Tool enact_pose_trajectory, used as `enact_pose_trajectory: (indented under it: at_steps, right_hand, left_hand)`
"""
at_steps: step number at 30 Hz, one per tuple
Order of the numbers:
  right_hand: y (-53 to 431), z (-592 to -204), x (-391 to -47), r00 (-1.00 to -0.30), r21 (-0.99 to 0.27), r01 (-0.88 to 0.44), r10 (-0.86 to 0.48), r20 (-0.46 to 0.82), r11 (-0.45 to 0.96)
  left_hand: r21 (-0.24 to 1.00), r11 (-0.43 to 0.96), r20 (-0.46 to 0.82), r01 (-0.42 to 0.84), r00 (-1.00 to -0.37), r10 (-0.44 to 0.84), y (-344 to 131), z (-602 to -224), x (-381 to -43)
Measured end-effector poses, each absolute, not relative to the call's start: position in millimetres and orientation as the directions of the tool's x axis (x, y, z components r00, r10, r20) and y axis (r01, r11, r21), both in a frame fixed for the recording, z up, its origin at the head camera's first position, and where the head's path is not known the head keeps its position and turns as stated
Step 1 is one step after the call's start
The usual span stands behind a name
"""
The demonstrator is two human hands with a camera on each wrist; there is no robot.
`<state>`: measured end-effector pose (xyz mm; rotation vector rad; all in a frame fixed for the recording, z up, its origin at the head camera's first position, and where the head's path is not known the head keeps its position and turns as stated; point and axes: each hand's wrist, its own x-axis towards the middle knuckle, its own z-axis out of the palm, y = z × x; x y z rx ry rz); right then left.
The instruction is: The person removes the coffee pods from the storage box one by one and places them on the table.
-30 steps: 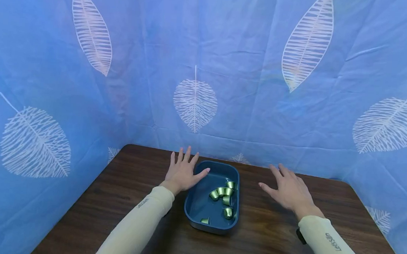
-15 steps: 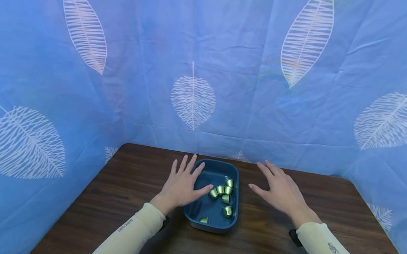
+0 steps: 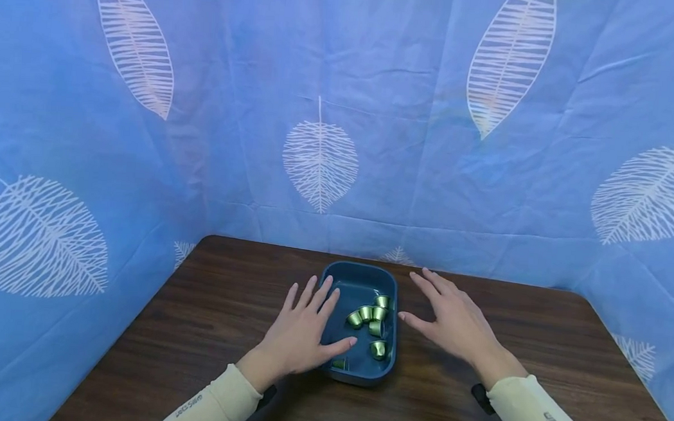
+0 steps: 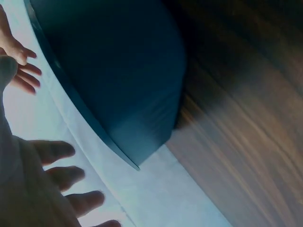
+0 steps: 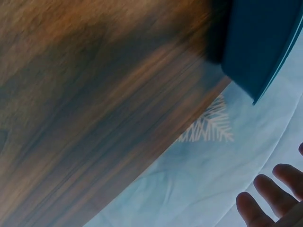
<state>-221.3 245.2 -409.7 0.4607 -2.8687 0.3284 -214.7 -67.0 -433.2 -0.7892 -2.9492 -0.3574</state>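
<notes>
A dark blue rectangular bin (image 3: pixel 355 382) stands on the table, with several small green metallic coffee capsules (image 3: pixel 378 313) inside, most of them toward its right side. My left hand (image 3: pixel 297 337) hovers over the bin's left edge, fingers spread and thumb above the near end, partly covering one capsule (image 3: pixel 339 364) there. Just right of the bin, my right hand (image 3: pixel 452 320) is held with fingers extended and holds nothing. In the left wrist view, the bin's outer wall (image 4: pixel 118 75) is beside the left fingers. The right wrist view shows the bin's corner (image 5: pixel 255 52) beyond the right fingers.
The brown wooden table (image 3: pixel 191 317) has rounded far corners. Behind and beside it hangs a blue cloth (image 3: pixel 376 142) printed with white leaves. Table surface extends on both sides of the bin.
My left hand has moved nearer to me and slightly right, its thumb now over the bin's near end. My right hand has come leftward, closer to the bin. Bin and capsules look unmoved.
</notes>
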Motion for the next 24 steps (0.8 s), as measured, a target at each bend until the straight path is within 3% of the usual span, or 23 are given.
enact_pose_trajectory:
  at_steps: [9,24]
  right_hand:
    - [235.3,-412.3,-215.9,-0.918,-0.202,-0.366,-0.316,0.238,0.909]
    - [218.1,-424.6,-207.3,-0.897,-0.201,-0.422,-0.375,0.233,0.884]
  left_hand:
    - [0.255,0.829,-0.009,0.497,-0.856,0.516,-70.7,-434.4,-195.6]
    - [0.303,0.822,-0.005,0.482,-0.862,0.507,-74.5,-453.2,-186.8]
